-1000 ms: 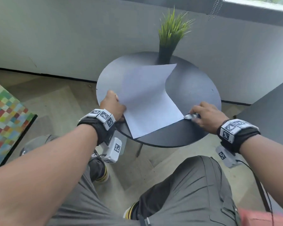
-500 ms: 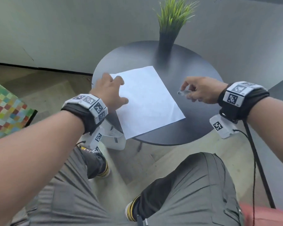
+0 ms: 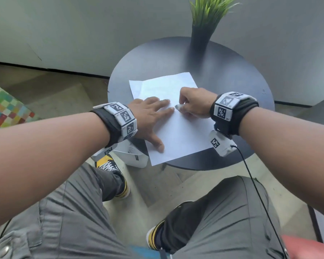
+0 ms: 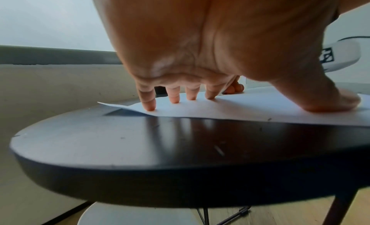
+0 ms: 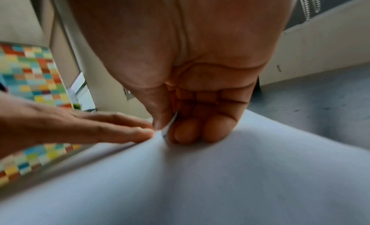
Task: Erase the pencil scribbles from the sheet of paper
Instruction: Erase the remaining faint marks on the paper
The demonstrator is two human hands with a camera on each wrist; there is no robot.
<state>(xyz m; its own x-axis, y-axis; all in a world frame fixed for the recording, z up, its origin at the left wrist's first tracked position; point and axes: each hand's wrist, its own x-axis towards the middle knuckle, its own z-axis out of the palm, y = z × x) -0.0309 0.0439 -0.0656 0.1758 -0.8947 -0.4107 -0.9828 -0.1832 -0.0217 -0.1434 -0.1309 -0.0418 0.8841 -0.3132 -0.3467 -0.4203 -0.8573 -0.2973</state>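
Sheet of paper (image 3: 178,135) flat on our bench (image 3: 232,75) | left hand (image 3: 150,116) pressing it, fingers straight | right hand (image 3: 195,104) pinching eraser (image 3: 177,107), tip touching sheet just beside left fingertips (image 5: 144,131) | scribbles too faint to see

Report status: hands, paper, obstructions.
Left hand flat, pressing paper. Right hand pinching eraser against sheet. Nothing blocking; potted plant stands behind.
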